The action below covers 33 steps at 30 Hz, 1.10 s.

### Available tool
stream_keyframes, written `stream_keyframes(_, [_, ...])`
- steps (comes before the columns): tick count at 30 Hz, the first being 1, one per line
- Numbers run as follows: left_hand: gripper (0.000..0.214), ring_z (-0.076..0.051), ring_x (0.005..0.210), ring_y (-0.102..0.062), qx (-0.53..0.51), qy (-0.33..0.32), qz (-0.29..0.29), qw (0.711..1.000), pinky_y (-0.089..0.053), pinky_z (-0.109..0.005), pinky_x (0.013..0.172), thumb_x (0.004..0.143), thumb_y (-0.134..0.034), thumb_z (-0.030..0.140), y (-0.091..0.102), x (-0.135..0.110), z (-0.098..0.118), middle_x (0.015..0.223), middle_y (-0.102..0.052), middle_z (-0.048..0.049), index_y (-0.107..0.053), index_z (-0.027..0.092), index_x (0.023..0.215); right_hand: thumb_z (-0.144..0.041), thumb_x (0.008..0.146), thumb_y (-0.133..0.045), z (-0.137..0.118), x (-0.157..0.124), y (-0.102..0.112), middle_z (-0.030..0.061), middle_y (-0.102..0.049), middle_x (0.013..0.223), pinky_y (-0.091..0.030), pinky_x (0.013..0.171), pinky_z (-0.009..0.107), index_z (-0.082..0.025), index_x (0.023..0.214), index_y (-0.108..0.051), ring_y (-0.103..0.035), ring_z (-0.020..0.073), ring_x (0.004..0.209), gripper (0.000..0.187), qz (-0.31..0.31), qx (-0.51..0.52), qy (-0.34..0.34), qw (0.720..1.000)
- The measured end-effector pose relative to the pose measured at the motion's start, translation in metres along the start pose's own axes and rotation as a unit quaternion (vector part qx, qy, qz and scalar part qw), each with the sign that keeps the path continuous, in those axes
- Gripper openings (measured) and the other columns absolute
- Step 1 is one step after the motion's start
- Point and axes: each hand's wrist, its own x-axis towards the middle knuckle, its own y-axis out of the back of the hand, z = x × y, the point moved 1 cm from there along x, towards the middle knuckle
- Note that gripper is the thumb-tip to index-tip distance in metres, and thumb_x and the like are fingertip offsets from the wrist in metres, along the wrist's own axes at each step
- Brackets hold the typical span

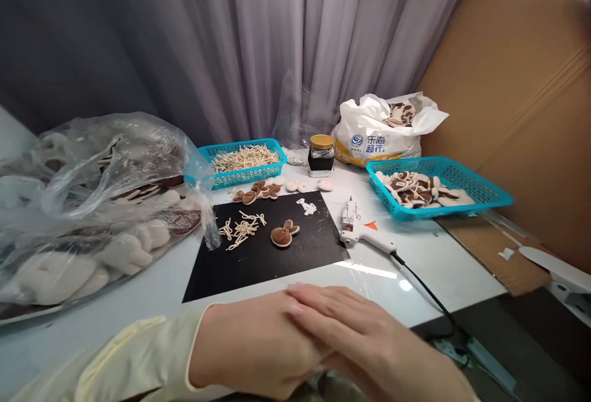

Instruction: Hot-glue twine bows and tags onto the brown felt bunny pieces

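My two hands rest together at the near edge of the white table. My right hand lies flat on top of my left hand, fingers stretched out and holding nothing. The left hand comes out of a pale yellow sleeve, and its fingers are hidden under the right one. Just beyond them is a black mat with a brown-and-cream felt piece and a small heap of cream cord loops on it. Neither hand touches these.
A white glue gun lies right of the mat, its cable running off the table to a power strip. Two teal baskets, one holding cream strips and one felt pieces, a jar, a white shopping bag and a big clear plastic bag ring the mat.
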Motion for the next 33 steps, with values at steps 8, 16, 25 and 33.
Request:
stream_keyframes(8, [0.04,-0.017,0.083,-0.068,-0.089,0.062,-0.048,0.993,-0.052,-0.02,0.073,0.086,-0.049,0.024,0.003,-0.05,0.017,0.099,-0.069,-0.0034,-0.048,0.021,0.125,-0.019,0.093,-0.044,-0.013,0.006,-0.033,0.0096,-0.069,0.077,-0.053,0.06,0.025,-0.01,0.112,-0.055,-0.065,0.0159,0.065,0.024,0.131,0.078,0.033,0.988])
stream_keyframes(16, [0.056,-0.018,0.127,-0.041,0.155,-0.016,0.1,0.983,-0.032,-0.028,0.109,0.082,-0.038,-0.002,0.007,-0.079,0.025,0.136,-0.046,-0.0065,-0.035,0.011,0.137,-0.011,0.084,-0.053,0.013,-0.019,-0.004,-0.0015,-0.059,0.053,-0.041,0.041,0.02,-0.019,0.083,-0.063,-0.045,0.0076,0.035,0.013,0.197,0.157,-0.168,0.953])
stream_keyframes(25, [0.051,-0.018,0.118,-0.051,0.126,-0.045,0.123,0.983,-0.034,-0.026,0.108,0.087,-0.035,0.003,0.002,-0.067,0.02,0.127,-0.054,-0.007,-0.033,0.013,0.138,-0.041,0.086,-0.052,0.002,0.03,-0.025,0.0014,-0.059,0.059,-0.038,0.042,0.017,-0.015,0.074,-0.064,-0.054,0.0089,0.047,0.031,0.017,0.37,-0.228,0.901])
stream_keyframes(33, [0.05,-0.022,0.113,-0.056,0.16,-0.085,0.089,0.979,-0.04,-0.028,0.105,0.088,-0.033,0.005,0.001,-0.059,0.022,0.118,-0.06,-0.0084,-0.032,0.013,0.138,-0.036,0.064,-0.075,0.008,0.029,-0.063,-0.0021,-0.054,0.041,-0.023,0.027,0.013,-0.012,0.055,-0.057,-0.055,0.0098,0.033,0.031,-0.008,0.663,-0.357,0.658])
